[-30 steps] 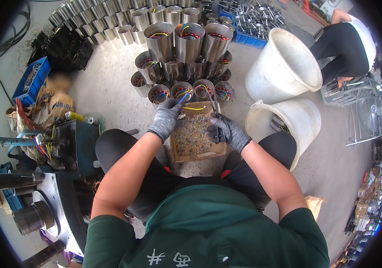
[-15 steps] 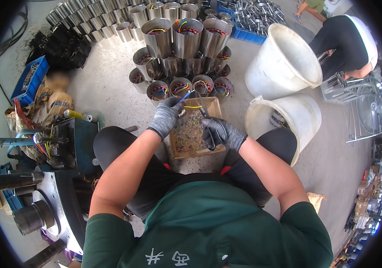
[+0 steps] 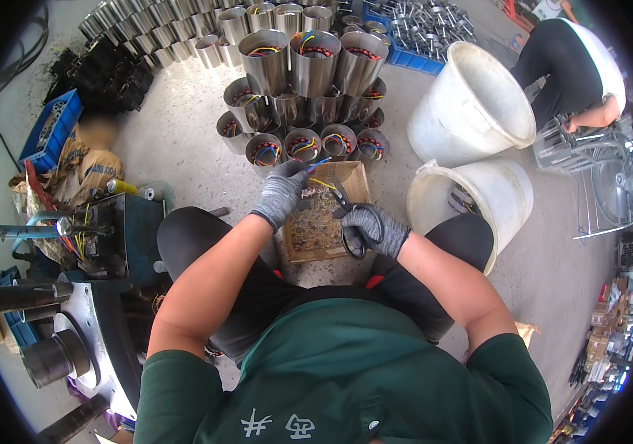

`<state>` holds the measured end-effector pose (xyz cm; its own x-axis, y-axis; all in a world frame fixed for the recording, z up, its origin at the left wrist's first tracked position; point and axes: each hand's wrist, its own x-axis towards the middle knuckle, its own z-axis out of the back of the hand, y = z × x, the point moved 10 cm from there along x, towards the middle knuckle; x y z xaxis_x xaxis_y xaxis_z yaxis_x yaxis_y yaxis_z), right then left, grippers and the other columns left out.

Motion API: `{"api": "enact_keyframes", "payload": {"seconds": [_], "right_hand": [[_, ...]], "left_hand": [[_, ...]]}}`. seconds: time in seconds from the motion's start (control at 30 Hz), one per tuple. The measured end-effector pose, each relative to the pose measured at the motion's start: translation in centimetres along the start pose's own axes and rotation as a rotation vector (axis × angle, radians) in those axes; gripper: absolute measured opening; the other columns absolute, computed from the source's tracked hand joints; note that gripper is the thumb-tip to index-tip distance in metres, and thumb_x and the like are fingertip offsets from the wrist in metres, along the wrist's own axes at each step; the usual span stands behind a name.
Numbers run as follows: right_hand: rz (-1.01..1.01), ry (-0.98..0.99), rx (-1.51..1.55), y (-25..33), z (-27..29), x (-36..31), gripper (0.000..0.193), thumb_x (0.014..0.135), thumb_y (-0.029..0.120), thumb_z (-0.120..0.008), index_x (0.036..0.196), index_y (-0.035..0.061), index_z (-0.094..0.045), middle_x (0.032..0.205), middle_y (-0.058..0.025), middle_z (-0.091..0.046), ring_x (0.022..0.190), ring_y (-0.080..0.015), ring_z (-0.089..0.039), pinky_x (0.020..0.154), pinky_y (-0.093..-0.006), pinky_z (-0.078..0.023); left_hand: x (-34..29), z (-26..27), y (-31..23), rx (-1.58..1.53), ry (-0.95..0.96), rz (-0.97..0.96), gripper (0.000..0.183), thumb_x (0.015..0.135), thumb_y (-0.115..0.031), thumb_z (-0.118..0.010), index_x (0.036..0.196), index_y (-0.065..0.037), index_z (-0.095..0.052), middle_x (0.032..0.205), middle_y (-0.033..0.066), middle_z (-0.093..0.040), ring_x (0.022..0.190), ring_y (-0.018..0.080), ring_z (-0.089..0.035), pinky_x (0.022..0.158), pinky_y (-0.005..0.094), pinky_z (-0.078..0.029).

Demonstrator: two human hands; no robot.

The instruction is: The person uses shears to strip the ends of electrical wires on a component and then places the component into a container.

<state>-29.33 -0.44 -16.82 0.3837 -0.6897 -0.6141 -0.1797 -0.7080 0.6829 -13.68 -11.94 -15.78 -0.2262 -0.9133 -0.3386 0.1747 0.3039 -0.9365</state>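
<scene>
Between the fingers of my left hand, in a grey knitted glove, are thin electrical wires. A blue wire sticks out to the upper right, and a yellow wire reaches toward the scissors. My right hand, gloved too, grips black-handled scissors with their blades pointing up and away from me, close to the yellow wire's end. Whether blade and wire touch I cannot tell. Below both hands lies a shallow tan box strewn with small coloured wire scraps.
Steel cylinders with red windings and coloured leads stand stacked just ahead. Two large whitish buckets are at the right, one tipped over. Machinery flanks me on the left. Another person bends over metal frames at the far right.
My right hand and the scissors have drawn back toward me, with the handles spread wider. The blue wire now leans more to the right. My left hand has barely shifted.
</scene>
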Motion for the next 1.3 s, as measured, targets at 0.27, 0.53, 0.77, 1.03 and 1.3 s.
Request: {"api": "enact_keyframes", "payload": {"seconds": [0.27, 0.53, 0.77, 1.03, 1.3], "right_hand": [[0.073, -0.035, -0.140, 0.2, 1.6, 0.6, 0.036, 0.096, 0.018, -0.056, 0.127, -0.0002, -0.053, 0.061, -0.0069, -0.058, 0.041, -0.0175, -0.053, 0.040, -0.0288, -0.045], [0.183, -0.068, -0.062, 2.0, 0.3, -0.1, 0.048, 0.095, 0.020, -0.061, 0.137, 0.0053, -0.044, 0.081, -0.0122, -0.064, 0.061, -0.0244, -0.066, 0.055, -0.0366, -0.056], [-0.086, 0.007, -0.020, -0.5, -0.5, 0.3, 0.044, 0.095, 0.026, -0.061, 0.131, 0.0064, -0.045, 0.080, -0.0128, -0.066, 0.063, -0.0259, -0.068, 0.053, -0.0391, -0.056], [-0.017, 0.137, -0.080, 0.5, -2.0, 0.8, 0.046, 0.095, 0.035, -0.059, 0.128, 0.0054, -0.046, 0.072, -0.0122, -0.065, 0.056, -0.0241, -0.066, 0.049, -0.0366, -0.054], [-0.038, 0.165, -0.015, 0.3, -1.6, 0.6, 0.034, 0.095, 0.028, -0.057, 0.118, 0.0027, -0.052, 0.059, -0.0107, -0.060, 0.043, -0.0226, -0.056, 0.039, -0.0343, -0.045]], "left_hand": [[0.6, 0.5, 0.2, 0.105, -0.035, -0.085, 0.018, 0.090, -0.010, -0.063, 0.104, 0.002, -0.063, 0.092, 0.0115, -0.070, 0.083, 0.0171, -0.063, 0.076, 0.0320, -0.051], [-0.3, -0.2, -1.7, 0.001, -0.002, -0.116, 0.026, 0.089, -0.006, -0.064, 0.114, 0.003, -0.061, 0.098, 0.0091, -0.069, 0.083, 0.0146, -0.063, 0.075, 0.0305, -0.052], [-0.3, -0.2, -0.8, 0.026, 0.001, -0.038, 0.021, 0.086, -0.005, -0.064, 0.106, 0.002, -0.065, 0.089, 0.0071, -0.068, 0.077, 0.0139, -0.062, 0.069, 0.0309, -0.052], [-0.8, -2.2, -0.3, 0.068, 0.136, 0.020, 0.016, 0.086, -0.004, -0.066, 0.100, 0.003, -0.067, 0.084, 0.0070, -0.069, 0.074, 0.0120, -0.061, 0.068, 0.0284, -0.050], [-1.3, -2.5, -0.9, 0.217, 0.155, 0.016, 0.021, 0.089, -0.008, -0.068, 0.106, 0.003, -0.066, 0.089, 0.0074, -0.070, 0.080, 0.0123, -0.062, 0.074, 0.0288, -0.051]]}}
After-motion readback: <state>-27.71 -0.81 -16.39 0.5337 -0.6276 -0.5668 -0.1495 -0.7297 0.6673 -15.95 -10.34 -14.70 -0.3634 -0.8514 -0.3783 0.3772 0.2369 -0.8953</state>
